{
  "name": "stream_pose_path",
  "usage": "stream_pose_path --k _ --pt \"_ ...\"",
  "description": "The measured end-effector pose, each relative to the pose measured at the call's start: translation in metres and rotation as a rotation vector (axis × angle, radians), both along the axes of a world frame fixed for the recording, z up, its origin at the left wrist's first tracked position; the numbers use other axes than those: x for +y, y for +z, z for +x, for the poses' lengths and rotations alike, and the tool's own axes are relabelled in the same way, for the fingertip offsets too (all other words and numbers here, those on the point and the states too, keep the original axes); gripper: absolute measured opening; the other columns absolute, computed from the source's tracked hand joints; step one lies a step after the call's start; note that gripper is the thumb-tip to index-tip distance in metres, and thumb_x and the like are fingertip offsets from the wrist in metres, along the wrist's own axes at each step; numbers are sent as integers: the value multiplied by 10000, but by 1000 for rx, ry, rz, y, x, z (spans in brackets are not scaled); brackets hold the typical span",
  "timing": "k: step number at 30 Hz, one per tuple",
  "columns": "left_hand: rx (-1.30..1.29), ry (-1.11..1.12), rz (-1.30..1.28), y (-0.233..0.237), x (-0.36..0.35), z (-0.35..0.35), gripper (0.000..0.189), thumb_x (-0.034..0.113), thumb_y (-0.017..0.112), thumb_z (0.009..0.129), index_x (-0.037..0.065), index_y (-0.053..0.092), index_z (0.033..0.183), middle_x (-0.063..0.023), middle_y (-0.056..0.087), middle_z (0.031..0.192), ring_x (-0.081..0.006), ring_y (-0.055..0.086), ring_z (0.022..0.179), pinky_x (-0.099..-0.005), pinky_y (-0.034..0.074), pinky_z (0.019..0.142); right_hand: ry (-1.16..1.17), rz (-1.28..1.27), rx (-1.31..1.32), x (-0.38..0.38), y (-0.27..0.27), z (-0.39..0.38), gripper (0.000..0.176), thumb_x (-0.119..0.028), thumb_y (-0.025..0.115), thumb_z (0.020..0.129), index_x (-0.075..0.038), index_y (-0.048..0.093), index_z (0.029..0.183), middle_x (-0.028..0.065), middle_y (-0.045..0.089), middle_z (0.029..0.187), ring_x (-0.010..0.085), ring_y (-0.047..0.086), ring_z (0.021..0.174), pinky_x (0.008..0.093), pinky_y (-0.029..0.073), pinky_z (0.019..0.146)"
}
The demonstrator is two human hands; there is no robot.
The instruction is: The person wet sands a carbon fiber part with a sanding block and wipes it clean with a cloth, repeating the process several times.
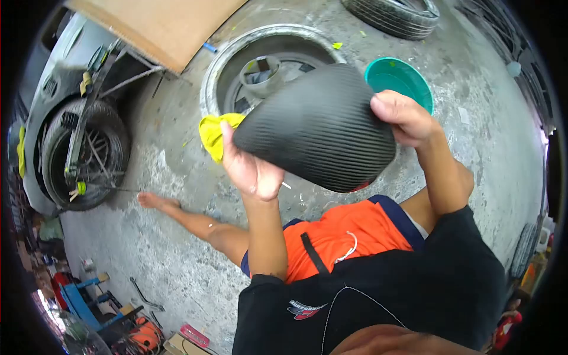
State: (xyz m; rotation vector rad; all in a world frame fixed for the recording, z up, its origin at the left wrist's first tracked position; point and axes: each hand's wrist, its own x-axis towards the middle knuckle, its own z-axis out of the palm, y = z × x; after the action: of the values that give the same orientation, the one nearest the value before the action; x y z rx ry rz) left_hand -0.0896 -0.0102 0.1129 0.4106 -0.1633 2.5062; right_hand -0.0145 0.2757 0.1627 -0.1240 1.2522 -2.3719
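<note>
A black, curved side mirror cover (319,127) with a ribbed, carbon-fibre look is raised in front of me between both hands. My left hand (254,168) grips its narrow left end, thumb up along the tip and palm turned upward. On the opposite side, my right hand (408,115) is closed around the upper right edge, its thumb over the outer face. Most of my fingers are hidden behind the cover. Just behind my left thumb shows a bright yellow cloth (212,137). A bit of red peeks out at the cover's lower edge.
Beyond the cover lies a tyre (212,77) with a round container (260,89) inside it. A teal basin (408,83) stands to the right, and another tyre (396,21) lies farther back. At left are a wheel (86,157) and metal stand; tools (145,296) lie lower left.
</note>
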Motion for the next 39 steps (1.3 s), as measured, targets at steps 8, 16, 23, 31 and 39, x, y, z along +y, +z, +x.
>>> stream_pose_path --k 8,16,23,31,39 --pt "732 740 -1278 63 49 -6 881 610 151 1013 -132 524 1307 -266 620 1242 -363 602 1166 -449 382 1089 -485 -325 293 116 -52 66 520 -301 460 1038 54 425 1416 213 491 1432 326 486 1322 478 362 1129" --pt "1350 1184 -850 189 26 80 384 463 385 1004 325 529 1333 142 388 1332 -69 378 1272 -670 165 1047 -448 -694 424 140 -65 76 581 -385 373 1053 0 347 1488 233 409 1496 375 394 1393 549 277 1173" --pt "1328 1112 -780 207 13 84 382 457 423 991 290 559 1307 101 381 1352 -121 357 1295 -658 148 1069 -494 -440 337 139 -64 75 568 -348 405 1051 38 357 1464 224 421 1490 362 412 1382 520 295 1170" --pt "1315 1095 -755 209 7 87 383 451 467 976 250 593 1277 54 374 1375 -181 333 1321 -644 129 1094 -536 -159 377 122 -52 72 498 -273 545 1004 70 494 1361 190 544 1388 296 533 1280 428 392 1111" --pt "1307 1063 -721 205 10 86 387 444 511 960 211 626 1247 7 367 1397 -241 309 1347 -631 110 1119 -522 26 445 118 -55 72 460 -276 541 1011 74 552 1310 180 559 1379 272 530 1278 403 397 1086"
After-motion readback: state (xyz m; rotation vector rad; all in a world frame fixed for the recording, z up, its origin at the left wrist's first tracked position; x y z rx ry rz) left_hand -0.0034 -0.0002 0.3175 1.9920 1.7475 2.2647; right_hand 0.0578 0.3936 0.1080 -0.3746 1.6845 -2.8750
